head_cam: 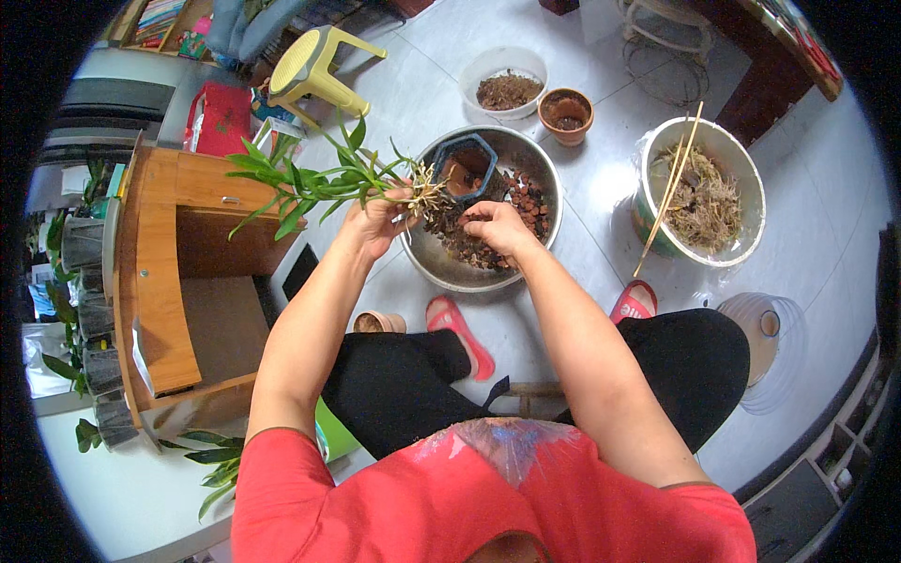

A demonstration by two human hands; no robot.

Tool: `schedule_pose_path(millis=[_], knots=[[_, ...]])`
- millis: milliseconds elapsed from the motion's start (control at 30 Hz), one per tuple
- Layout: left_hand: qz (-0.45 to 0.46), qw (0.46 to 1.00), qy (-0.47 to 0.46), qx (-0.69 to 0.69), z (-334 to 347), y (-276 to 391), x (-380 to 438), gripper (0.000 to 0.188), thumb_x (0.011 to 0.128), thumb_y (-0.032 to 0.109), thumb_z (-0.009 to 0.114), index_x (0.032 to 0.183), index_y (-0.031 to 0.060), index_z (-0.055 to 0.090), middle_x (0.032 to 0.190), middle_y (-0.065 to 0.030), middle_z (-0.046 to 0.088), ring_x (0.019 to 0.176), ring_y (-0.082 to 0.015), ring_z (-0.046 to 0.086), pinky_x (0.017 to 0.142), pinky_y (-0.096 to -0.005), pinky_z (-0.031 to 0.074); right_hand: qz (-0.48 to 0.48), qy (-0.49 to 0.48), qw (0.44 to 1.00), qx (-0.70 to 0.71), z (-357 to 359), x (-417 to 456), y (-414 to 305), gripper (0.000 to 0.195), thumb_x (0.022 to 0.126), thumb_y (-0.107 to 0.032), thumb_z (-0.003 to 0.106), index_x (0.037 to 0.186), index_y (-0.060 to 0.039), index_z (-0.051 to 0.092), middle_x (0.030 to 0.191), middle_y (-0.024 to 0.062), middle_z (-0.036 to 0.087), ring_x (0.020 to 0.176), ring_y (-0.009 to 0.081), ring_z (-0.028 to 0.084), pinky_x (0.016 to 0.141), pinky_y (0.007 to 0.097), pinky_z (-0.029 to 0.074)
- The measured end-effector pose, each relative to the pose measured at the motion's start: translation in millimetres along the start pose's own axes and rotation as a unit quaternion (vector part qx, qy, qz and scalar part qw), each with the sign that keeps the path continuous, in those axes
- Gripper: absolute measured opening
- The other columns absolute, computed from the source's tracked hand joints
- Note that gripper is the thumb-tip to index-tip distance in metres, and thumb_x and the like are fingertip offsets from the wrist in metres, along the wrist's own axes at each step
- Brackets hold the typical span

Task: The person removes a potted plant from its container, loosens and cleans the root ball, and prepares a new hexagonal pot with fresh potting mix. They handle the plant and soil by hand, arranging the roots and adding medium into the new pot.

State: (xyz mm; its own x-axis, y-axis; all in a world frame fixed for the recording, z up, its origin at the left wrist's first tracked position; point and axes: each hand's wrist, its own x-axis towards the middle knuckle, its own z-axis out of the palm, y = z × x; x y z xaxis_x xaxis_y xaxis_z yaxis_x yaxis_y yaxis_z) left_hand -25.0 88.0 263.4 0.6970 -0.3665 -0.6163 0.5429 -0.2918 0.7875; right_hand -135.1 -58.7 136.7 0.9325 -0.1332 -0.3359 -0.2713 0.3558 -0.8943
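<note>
My left hand (381, 224) grips a leafy green plant (331, 172), probably an orchid, near its base. Its pale bare roots (427, 191) hang over the left rim of a metal basin (450, 278), and the leafy stems lean out to the left. Over the basin, my right hand (498, 229) has its fingertips bent together by dark bark-like potting mix (464, 243). Whether they pinch anything is hidden. Reddish-brown chips (529, 200) cover the basin's right side. A blue-rimmed hexagonal pot (467, 169) lies tilted in the basin, its brown inside showing.
Beyond the basin stand a translucent tub (538, 70) of bark and a terracotta pot (566, 119). At right, bamboo sticks (672, 190) cross a bucket (753, 211) of dried moss-like material. A yellow stool (310, 67), a wooden cabinet (165, 281) and another small pot (380, 321) are leftward.
</note>
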Motion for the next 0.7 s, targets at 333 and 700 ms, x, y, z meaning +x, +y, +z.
schedule_pose_path(millis=[333, 700], knots=[[-0.032, 0.999, -0.003, -0.039, -22, -44, 43, 0.028, 0.069, 0.016, 0.07, 0.095, 0.0131, 0.059, 0.087, 0.0023, 0.06, 0.079, -0.011, 0.054, 0.073, -0.0341, 0.048, 0.055, 0.02, 0.992, -0.113, -16, 16, 73, 0.025, 0.071, -0.01, 0.063, 0.095, -0.0045, 0.064, 0.089, 0.0068, 0.064, 0.082, 0.0158, 0.057, 0.078, 0.0278, 0.044], [-0.027, 0.991, 0.03, -0.125, -73, -129, 85, 0.039, 0.068, 0.011, 0.071, 0.103, 0.0043, 0.055, 0.094, -0.0052, 0.058, 0.088, -0.0174, 0.057, 0.074, -0.0332, 0.05, 0.137, 0.009, 0.915, -0.379, -37, 46, 120, 0.031, 0.072, -0.005, 0.058, 0.102, -0.005, 0.061, 0.082, 0.0081, 0.063, 0.074, 0.018, 0.059, 0.072, 0.0285, 0.046]])
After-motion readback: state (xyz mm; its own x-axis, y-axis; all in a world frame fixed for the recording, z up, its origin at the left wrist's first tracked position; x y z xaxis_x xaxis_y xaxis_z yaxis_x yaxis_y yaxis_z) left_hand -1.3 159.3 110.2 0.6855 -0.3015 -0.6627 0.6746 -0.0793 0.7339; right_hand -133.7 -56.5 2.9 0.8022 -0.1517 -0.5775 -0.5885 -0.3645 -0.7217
